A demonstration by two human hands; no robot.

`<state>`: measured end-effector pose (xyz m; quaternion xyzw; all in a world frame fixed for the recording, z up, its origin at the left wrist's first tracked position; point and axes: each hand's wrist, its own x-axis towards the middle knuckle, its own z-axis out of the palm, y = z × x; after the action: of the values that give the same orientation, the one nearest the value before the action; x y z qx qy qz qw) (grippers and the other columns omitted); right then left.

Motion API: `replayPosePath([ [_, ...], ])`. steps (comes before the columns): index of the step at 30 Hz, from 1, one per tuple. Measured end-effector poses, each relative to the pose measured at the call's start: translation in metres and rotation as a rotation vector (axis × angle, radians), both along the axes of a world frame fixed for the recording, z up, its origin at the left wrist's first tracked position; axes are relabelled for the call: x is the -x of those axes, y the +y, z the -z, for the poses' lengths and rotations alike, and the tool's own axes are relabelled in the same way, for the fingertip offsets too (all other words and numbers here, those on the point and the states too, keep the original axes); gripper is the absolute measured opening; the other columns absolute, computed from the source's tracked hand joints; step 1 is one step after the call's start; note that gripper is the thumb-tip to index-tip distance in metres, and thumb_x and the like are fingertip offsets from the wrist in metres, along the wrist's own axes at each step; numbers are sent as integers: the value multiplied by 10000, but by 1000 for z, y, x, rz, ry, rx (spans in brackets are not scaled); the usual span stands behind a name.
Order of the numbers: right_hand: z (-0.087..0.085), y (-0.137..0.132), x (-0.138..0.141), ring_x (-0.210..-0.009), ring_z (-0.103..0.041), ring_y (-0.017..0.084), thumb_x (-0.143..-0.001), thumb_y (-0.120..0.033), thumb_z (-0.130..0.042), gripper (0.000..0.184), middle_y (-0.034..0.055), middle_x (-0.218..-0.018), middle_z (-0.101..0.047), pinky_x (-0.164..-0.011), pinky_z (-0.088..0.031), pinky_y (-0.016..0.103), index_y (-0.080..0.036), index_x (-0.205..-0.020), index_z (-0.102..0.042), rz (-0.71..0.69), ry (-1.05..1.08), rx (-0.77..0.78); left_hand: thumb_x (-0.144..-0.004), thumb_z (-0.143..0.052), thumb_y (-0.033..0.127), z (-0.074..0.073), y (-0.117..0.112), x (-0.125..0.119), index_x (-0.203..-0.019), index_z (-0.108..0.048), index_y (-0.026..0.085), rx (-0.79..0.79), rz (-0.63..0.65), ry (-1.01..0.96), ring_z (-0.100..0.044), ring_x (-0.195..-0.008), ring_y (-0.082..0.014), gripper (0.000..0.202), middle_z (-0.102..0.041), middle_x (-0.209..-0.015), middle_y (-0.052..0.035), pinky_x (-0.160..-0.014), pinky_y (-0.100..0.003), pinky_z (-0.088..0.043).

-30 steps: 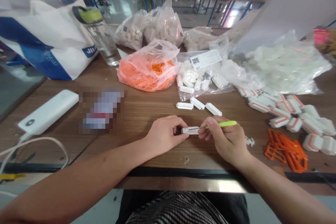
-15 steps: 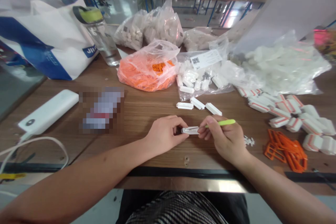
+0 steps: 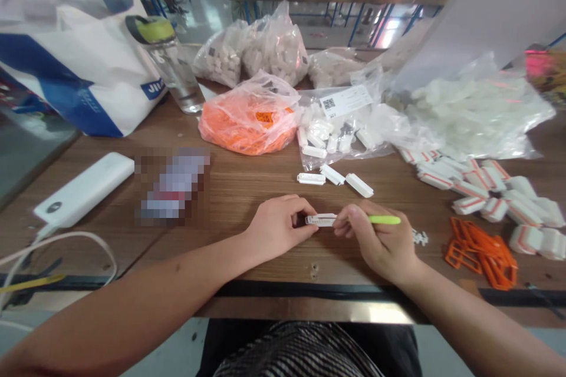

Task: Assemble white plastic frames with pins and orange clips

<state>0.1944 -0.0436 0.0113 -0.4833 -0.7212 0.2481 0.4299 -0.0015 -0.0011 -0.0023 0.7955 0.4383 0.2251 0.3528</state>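
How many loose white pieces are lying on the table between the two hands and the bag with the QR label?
3, in a row: the left piece, the middle piece beside it, and the right piece, nearest the right hand. None there looks hidden.

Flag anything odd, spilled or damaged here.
A pixelated patch on the table looks odd: blocks hide what's there. Small white pieces lie scattered beside the right hand, perhaps spilled, perhaps set out. No damage is visible.
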Motion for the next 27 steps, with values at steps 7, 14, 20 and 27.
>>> replayPosePath([
  [7,4,3,1,-496,-633,83,-980,-290,-429,342,12,-631,-657,-463,-517,180,-165,-732,-629,31,159,149,-759,-715,254,2,0,1,-864,-707,203,-15,16,-28,-490,-561,-93,118,-548,-644,48,-589,-245,-383],
  [14,6,4,1,-484,-631,80,-981,-315,-430,365,16,-619,-656,-453,-517,172,-161,-718,-630,44,207,180,-759,-713,254,1,0,1,-856,-709,202,-21,14,-33,-494,-567,-96,109,-552,-647,44,-583,-245,-382],
  [20,7,6,2,-481,-632,86,-981,-340,-432,373,23,-632,-660,-446,-515,186,-159,-723,-631,37,209,212,-761,-713,252,1,0,1,-868,-710,206,-28,19,-32,-499,-571,-95,116,-556,-656,44,-586,-246,-385],
  [27,6,5,2,-478,-630,88,-979,-348,-432,385,20,-615,-660,-442,-519,186,-166,-704,-631,56,259,215,-765,-708,253,0,0,1,-856,-707,204,-26,21,-24,-491,-563,-96,103,-555,-645,44,-583,-247,-382],
])
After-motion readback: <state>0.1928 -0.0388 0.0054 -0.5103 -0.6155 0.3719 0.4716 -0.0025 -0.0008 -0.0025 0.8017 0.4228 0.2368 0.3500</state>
